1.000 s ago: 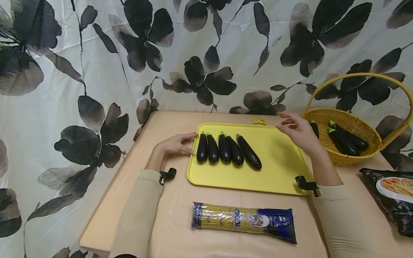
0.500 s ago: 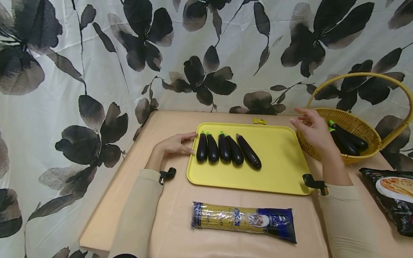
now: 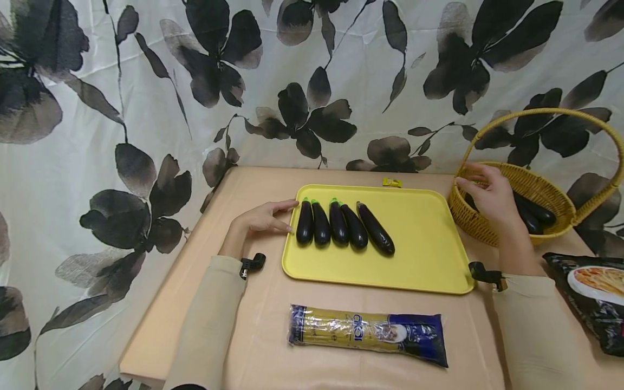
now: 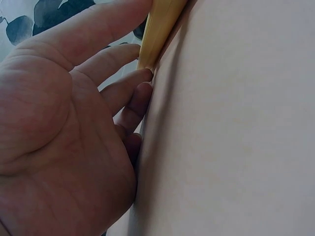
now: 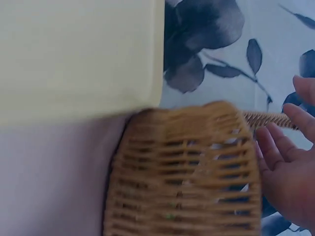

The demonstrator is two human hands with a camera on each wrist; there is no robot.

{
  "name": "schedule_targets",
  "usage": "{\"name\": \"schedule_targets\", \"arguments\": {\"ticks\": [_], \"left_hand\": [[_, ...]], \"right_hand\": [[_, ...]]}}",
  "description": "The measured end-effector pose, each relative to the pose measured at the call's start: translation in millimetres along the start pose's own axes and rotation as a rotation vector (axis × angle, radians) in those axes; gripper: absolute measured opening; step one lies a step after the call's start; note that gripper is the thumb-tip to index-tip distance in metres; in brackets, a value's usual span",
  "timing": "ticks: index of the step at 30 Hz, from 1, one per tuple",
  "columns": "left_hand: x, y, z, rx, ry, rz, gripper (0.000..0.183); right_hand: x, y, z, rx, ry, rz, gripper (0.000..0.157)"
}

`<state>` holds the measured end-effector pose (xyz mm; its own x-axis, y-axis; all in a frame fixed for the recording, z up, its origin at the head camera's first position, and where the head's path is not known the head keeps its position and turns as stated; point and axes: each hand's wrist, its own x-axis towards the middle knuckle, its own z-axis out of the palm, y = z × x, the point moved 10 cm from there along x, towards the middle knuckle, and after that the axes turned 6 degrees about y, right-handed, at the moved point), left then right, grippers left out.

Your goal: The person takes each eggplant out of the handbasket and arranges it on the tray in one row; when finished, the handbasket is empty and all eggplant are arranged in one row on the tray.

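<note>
My left hand (image 3: pixel 258 218) rests at the left edge of the yellow tray (image 3: pixel 424 238), fingers extended. In the left wrist view its fingertips meet the tray's rim (image 4: pixel 165 24). Several glossy dark eggplants (image 3: pixel 338 223) lie side by side on the tray's left half, green stem ends mostly toward the back. My right hand (image 3: pixel 489 197) is over the near-left rim of the wicker basket (image 3: pixel 475 227), fingers loosely bent and holding nothing. More eggplants (image 3: pixel 538 211) lie inside the basket, partly covered by the hand. The right wrist view shows the basket's woven side (image 5: pixel 187 172) close beside that hand.
A long pasta packet (image 3: pixel 365 333) lies in front of the tray. A black food bag (image 3: pixel 592 298) is at the right. A small yellow wrapper (image 3: pixel 392 182) sits behind the tray. The basket's tall handle (image 3: pixel 551 112) arches overhead; a floral curtain (image 3: pixel 302 59) hangs behind.
My right hand has moved right, from above the tray's far-right corner to over the basket. The left hand and the eggplants on the tray have stayed put.
</note>
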<state>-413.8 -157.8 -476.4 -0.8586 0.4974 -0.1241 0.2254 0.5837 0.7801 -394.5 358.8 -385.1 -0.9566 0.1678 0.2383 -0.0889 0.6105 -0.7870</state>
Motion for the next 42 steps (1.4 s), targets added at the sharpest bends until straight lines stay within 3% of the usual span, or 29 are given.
{"name": "schedule_targets", "arguments": {"ticks": [15,26,33,42], "left_hand": [[0.0,-1.8,1.2,-0.012,0.003,0.0,0.094],[0.1,-1.7,1.0,-0.017,0.005,-0.004,0.093],[0.6,-2.8,0.3,-0.01,0.007,-0.009,0.093],[1.4,-2.0,-0.6,-0.002,0.007,-0.013,0.094]], "right_hand": [[16.9,48.9,-6.7,-0.069,-0.02,0.126,0.075],[28.0,72.1,-3.5,-0.097,-0.057,0.157,0.068],[29.7,79.5,6.0,-0.16,-0.167,0.189,0.071],[28.1,84.7,12.7,-0.243,-0.261,0.169,0.074]]}}
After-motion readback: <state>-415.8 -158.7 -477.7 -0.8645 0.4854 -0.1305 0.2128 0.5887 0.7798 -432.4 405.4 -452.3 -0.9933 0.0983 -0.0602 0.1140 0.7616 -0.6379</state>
